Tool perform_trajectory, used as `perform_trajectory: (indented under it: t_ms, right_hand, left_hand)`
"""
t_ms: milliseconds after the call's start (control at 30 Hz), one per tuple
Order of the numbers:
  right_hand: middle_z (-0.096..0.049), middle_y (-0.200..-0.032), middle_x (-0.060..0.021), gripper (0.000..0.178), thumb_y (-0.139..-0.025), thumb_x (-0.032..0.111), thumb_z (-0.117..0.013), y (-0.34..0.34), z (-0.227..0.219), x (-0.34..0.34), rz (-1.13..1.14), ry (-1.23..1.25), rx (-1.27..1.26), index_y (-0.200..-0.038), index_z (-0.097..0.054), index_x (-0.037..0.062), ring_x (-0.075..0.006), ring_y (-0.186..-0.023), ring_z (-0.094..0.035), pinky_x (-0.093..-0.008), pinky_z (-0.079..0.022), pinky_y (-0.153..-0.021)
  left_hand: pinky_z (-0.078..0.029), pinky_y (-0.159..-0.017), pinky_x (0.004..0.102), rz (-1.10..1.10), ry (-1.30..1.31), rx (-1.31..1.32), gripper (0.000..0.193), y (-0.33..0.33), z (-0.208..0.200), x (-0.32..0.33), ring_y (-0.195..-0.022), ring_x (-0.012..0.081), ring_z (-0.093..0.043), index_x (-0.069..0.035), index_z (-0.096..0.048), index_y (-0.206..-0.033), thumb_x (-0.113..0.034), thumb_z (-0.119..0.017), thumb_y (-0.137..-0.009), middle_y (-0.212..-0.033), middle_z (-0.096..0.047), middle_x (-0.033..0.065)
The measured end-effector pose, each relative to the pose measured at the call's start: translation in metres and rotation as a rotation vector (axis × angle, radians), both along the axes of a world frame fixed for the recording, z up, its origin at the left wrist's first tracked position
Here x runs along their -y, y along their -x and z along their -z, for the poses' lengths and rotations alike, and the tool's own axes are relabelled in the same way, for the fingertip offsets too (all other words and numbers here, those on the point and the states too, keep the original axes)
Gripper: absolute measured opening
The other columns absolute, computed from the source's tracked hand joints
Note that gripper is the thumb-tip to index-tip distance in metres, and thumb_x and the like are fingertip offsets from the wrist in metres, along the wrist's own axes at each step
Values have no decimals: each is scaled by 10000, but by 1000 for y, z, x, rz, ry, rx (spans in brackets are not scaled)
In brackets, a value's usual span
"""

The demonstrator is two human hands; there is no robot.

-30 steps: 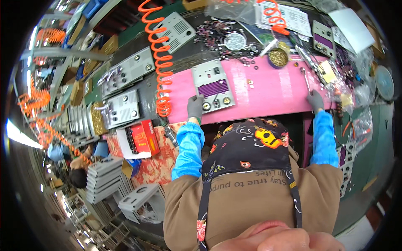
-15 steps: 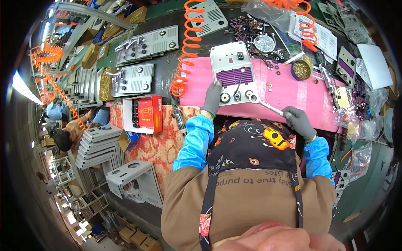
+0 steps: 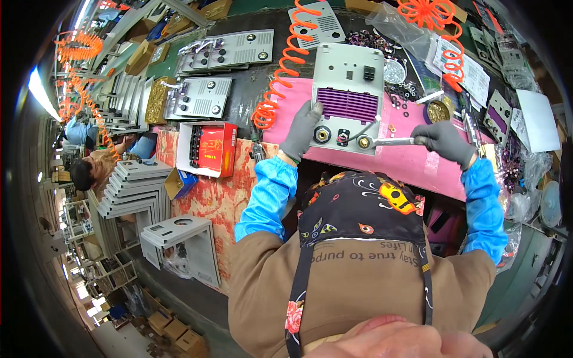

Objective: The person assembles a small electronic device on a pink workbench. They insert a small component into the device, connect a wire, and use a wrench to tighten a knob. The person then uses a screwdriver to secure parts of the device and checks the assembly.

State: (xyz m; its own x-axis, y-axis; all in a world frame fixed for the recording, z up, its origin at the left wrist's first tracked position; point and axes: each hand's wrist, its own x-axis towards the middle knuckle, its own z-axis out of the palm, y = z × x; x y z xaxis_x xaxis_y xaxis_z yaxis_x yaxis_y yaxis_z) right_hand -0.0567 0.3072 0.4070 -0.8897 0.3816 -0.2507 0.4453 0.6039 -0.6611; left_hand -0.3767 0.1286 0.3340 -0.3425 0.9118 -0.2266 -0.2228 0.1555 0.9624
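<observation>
A grey metal panel (image 3: 349, 89) with a purple vent grille and three round sockets lies on the pink mat (image 3: 430, 170). My left hand (image 3: 301, 131), in a grey glove, presses on the panel's lower left corner. In my right hand (image 3: 444, 142), gloved too, is a metal wrench (image 3: 391, 142), gripped by the handle. The wrench head sits on the rightmost socket (image 3: 363, 142) at the panel's near edge.
An orange coiled air hose (image 3: 280, 77) hangs left of the panel. A brass-coloured bowl (image 3: 439, 111) and small loose parts lie to the right. A red box (image 3: 209, 149), more grey panels (image 3: 200, 98) and stacked panels (image 3: 137, 185) are on the left. Another person (image 3: 89, 170) works at far left.
The view has shifted, so the panel now sits more central. My right hand has brought the wrench from right of the panel onto its rightmost socket. My left hand stays on the panel.
</observation>
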Motion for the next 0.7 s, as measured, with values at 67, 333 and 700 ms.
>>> perform_trajectory:
  t_ms: [67, 333, 700]
  right_hand:
    - [-629, -706, -108, 134, -888, 247, -662, 13, -17, -20, -178, -227, 11, -961, -704, 143, -287, -637, -606, -401, -450, -591]
    - [-624, -735, -26, 266, -995, 289, -569, 11, -9, 3, 207, 385, 28, -1129, -653, 76, -123, -616, -607, -318, -498, -576]
    - [-648, -698, -57, 302, -967, 366, -594, 20, -23, -14, -5, -208, -116, -1135, -703, 140, -126, -617, -620, -348, -484, -584]
  left_hand:
    - [-486, -818, 274, 80, -6, 20, 380, 6, -6, -2, -912, 104, -565, -6, -544, -1234, -326, -503, -1035, -1036, -612, 30]
    - [-510, -839, 304, -352, -235, 60, 368, -8, -7, 7, -995, 141, -592, -11, -506, -1247, -312, -473, -1037, -1120, -603, 72]
    - [-517, -803, 294, -370, -323, 34, 413, -6, -50, 13, -923, 130, -594, -17, -480, -1306, -328, -506, -1036, -1098, -616, 72]
